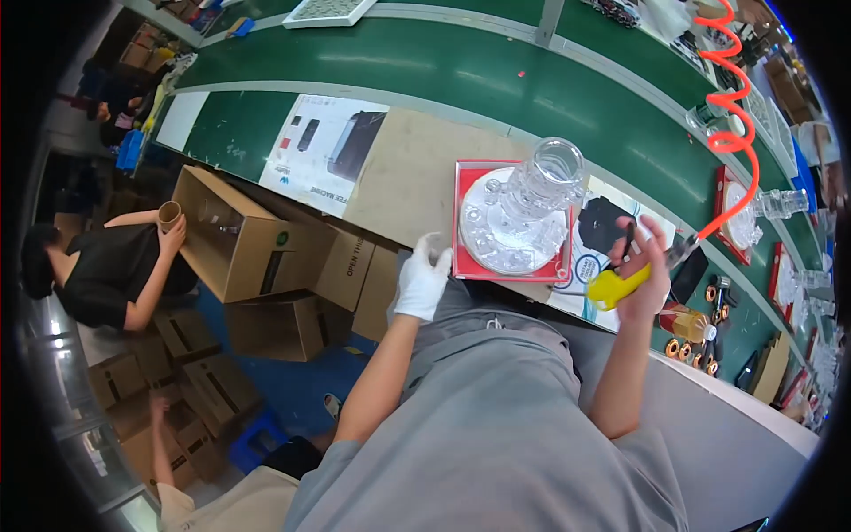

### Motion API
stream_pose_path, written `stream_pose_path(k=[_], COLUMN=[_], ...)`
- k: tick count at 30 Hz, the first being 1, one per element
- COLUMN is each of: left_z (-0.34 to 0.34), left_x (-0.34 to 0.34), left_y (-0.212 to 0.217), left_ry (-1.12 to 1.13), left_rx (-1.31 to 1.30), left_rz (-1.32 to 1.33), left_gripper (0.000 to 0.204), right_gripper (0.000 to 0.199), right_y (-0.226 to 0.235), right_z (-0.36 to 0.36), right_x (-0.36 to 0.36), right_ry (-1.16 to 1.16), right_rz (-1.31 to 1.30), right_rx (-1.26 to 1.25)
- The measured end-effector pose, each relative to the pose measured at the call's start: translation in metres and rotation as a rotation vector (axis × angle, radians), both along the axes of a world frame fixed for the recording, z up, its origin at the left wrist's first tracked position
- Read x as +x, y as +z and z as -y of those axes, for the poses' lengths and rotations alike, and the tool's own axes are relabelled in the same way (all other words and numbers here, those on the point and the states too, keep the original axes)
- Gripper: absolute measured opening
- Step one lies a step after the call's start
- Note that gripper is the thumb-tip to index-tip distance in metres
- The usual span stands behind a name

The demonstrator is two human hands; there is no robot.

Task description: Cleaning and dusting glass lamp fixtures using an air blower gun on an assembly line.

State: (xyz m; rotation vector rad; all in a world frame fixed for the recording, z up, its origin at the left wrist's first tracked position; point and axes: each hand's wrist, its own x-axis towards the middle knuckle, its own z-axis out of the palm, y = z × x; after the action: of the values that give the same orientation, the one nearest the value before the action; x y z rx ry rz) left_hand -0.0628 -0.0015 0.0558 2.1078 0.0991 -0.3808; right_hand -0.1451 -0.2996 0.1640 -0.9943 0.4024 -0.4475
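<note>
Glass piece (532,208), tall, clear, stands upright on red tray (463,213) at bench edge. Left hand (421,282), white-gloved, just left of tray, fingers loosely curled, empty. Right hand (644,279), right of tray, fingers closed round yellow air gun (618,285) on orange coiled hose (743,133). Nozzle not yet at glass; work looks early.

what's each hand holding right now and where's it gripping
The right hand grips a yellow air blow gun by its handle. The gloved left hand holds nothing, hovering beside the red tray.
</note>
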Motion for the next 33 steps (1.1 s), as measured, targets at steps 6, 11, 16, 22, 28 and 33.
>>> stream_pose_path(k=[6, 11, 16, 22, 28, 33], left_z=[0.013, 0.019, 0.026, 0.016, 0.003, -0.026], left_x=[-0.020, -0.021, -0.017, -0.019, -0.024, -0.032], left_y=[-0.064, -0.072, -0.076, -0.078, -0.082, -0.116], left_ry=[-0.091, -0.155, -0.134, -0.105, -0.128, -0.159], left_rx=[0.129, 0.127, 0.171, 0.132, 0.087, 0.121], left_rz=[0.037, 0.008, 0.035, 0.092, 0.078, 0.062], left_gripper=[0.057, 0.055, 0.057, 0.059, 0.060, 0.059], right_gripper=[0.031, 0.024, 0.016, 0.013, 0.014, 0.016], right_y=[-0.039, -0.066, -0.066, -0.047, -0.043, -0.053], right_z=[-0.067, -0.096, -0.088, -0.044, -0.013, -0.007], right_x=[-0.021, -0.003, -0.006, -0.020, -0.029, -0.014], right_ry=[0.028, 0.053, -0.013, -0.175, -0.263, -0.207], right_rz=[0.251, 0.277, 0.250, 0.135, 0.066, 0.081], right_rx=[0.056, -0.003, -0.026, -0.038, -0.086, -0.156])
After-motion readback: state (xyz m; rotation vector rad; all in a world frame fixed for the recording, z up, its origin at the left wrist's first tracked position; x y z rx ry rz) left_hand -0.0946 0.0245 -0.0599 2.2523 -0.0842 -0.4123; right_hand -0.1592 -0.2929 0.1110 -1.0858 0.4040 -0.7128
